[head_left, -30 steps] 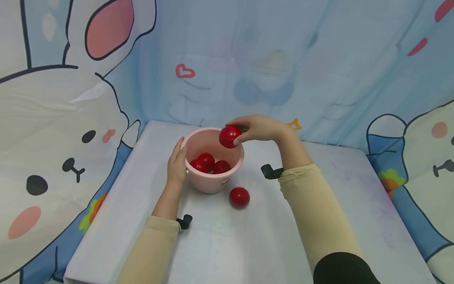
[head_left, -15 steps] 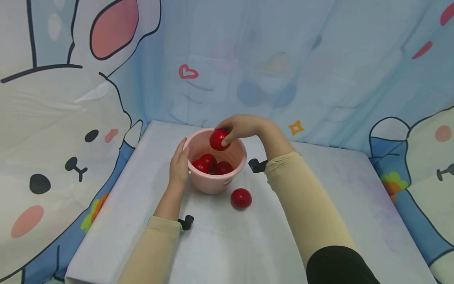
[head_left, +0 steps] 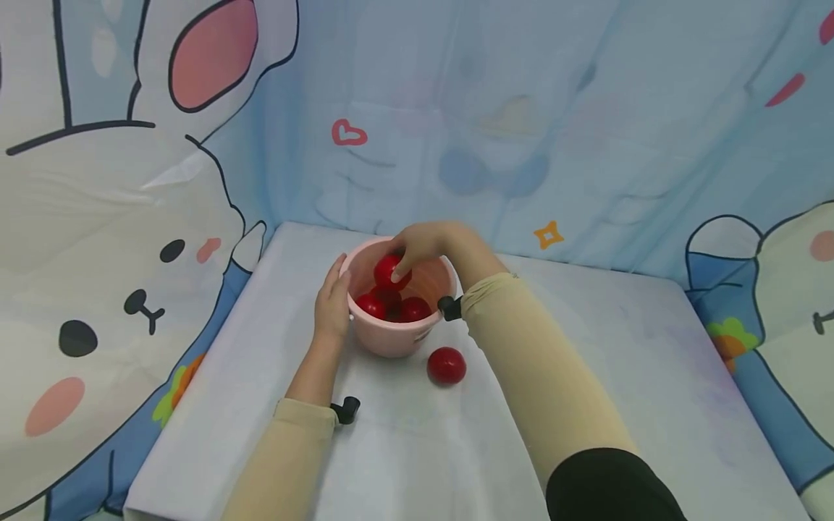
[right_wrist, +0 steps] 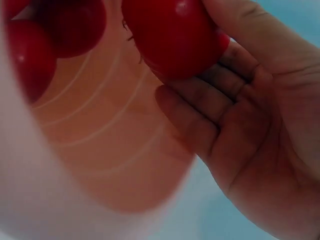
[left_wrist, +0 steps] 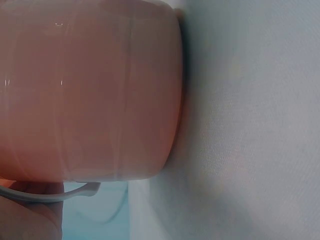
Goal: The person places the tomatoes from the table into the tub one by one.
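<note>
A pink bucket [head_left: 391, 339] stands upright, several red tomatoes [head_left: 415, 310] lying at its bottom. My right hand [head_left: 426, 242] reaches over the far right rim and holds another tomato [head_left: 386, 272] inside, just above the others. In the right wrist view, thumb and fingers grip this tomato [right_wrist: 172, 37], some dry green-brown sepals showing on it. My left hand [head_left: 331, 307] rests against the bucket's left side, fingers fairly straight, near the rim. The left wrist view shows the bucket wall [left_wrist: 90, 95], a pale handle [left_wrist: 50, 194] and part of that hand [left_wrist: 30, 220].
One loose tomato [head_left: 446, 365] lies on the white-covered table [head_left: 404, 449], in front of the bucket and to the right. A blue curtain [head_left: 586, 145] with cartoon rabbits hangs behind the table and at both sides.
My right hand has carried the tomato leftward and down, from over the bucket's right rim to inside it. The left hand has stayed at the bucket's side.
</note>
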Action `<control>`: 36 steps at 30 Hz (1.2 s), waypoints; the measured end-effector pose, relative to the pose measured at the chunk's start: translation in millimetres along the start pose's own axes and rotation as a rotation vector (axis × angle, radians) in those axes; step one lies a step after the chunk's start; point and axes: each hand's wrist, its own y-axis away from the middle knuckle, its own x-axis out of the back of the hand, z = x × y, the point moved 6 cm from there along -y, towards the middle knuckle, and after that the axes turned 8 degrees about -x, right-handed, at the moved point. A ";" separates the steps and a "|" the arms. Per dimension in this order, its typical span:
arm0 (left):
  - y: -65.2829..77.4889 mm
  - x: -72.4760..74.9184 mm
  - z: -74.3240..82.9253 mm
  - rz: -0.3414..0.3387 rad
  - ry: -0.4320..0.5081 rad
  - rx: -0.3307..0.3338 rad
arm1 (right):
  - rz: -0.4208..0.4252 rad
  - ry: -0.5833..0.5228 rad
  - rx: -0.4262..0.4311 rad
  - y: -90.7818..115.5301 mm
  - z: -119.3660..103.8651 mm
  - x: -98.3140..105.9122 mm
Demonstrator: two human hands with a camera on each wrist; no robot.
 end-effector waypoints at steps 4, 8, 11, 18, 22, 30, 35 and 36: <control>1.2 -0.3 2.0 0.000 -0.007 -0.008 | 0.006 -0.042 -0.037 -3.7 2.3 -5.1; 1.7 1.1 1.2 -0.007 -0.009 -0.012 | -0.003 -0.088 -0.067 -6.1 0.1 -9.1; 1.7 1.5 -0.2 -0.008 -0.006 -0.009 | -0.028 -0.163 -0.088 -7.2 -2.2 -13.9; 0.9 0.6 -0.3 -0.006 0.002 -0.002 | -0.019 -0.138 -0.051 -10.6 -4.0 -14.5; 0.4 1.2 0.4 -0.003 0.006 -0.007 | 0.020 -0.085 -0.016 -11.7 -2.8 -10.1; 1.7 -0.7 2.1 -0.010 0.001 0.000 | 0.078 -0.033 0.042 -2.7 -0.1 -2.0; 1.3 -1.6 3.1 -0.010 -0.004 -0.015 | 0.169 -0.003 0.090 15.4 10.1 9.8; 1.2 -1.6 3.3 -0.008 -0.005 -0.022 | 0.186 -0.008 0.101 20.5 13.5 11.6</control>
